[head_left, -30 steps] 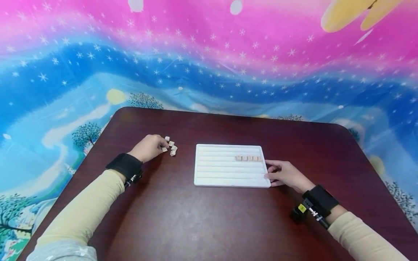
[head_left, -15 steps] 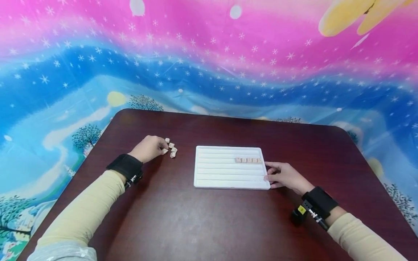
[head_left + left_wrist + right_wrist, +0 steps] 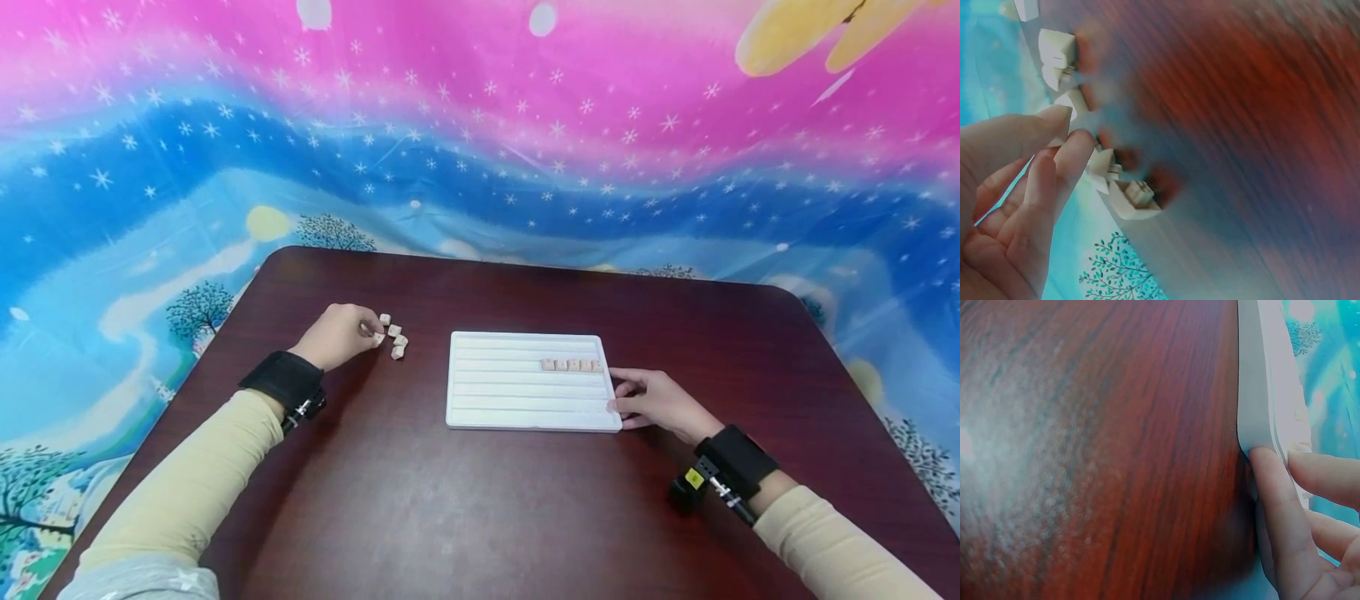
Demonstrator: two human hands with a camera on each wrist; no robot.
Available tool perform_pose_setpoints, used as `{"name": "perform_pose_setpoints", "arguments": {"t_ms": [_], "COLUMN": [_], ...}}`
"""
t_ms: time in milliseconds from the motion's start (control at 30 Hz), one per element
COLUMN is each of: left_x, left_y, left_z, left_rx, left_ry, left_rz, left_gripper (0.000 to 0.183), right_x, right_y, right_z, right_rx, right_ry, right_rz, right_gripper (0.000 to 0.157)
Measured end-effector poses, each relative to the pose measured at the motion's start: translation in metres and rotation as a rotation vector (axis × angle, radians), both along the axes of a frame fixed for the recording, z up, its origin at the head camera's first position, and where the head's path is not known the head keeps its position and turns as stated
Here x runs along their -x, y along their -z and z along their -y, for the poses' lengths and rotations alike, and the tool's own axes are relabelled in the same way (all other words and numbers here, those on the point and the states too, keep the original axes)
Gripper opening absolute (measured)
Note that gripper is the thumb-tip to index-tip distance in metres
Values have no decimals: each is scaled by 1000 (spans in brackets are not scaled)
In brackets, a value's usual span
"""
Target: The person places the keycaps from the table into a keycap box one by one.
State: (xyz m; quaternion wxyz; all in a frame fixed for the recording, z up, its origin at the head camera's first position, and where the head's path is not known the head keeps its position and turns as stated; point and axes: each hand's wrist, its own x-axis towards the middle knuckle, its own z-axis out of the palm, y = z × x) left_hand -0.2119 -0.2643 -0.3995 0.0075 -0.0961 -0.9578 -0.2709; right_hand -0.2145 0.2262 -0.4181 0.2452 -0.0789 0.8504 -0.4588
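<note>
Between thumb and fingertip, my left hand pinches a small cream keycap, mostly hidden by the fingers in the left wrist view. Several loose keycaps lie on the table just beyond those fingertips. One upturned keycap shows its hollow underside and stem. My right hand grips the right edge of a white ridged tray, with fingers on its side wall and rim. A short row of keycaps sits in one groove at the tray's right end.
The dark reddish-brown table carries the tray at its middle and the loose keycaps to the left. A colourful printed cloth hangs behind the table's far edge. Black straps with small devices circle both wrists.
My left hand has risen slightly and drawn a little left, with a keycap at its fingertips. My right hand and the tray stay in place.
</note>
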Motion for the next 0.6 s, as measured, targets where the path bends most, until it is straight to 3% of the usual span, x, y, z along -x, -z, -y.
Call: {"name": "perform_pose_setpoints", "arguments": {"t_ms": [400,600], "left_x": [-5,-7], "left_y": [-4,-8], "left_z": [-11,-24], "left_rx": [-129,-195], "left_ry": [-2,-15], "left_rz": [1,57], "left_gripper": [21,21], "right_x": [1,2], "right_y": [1,2], "right_z": [-1,-2], "right_rx": [8,17], "right_ry": [-4,-8], "right_rz": [2,0], "right_gripper": [70,70]}}
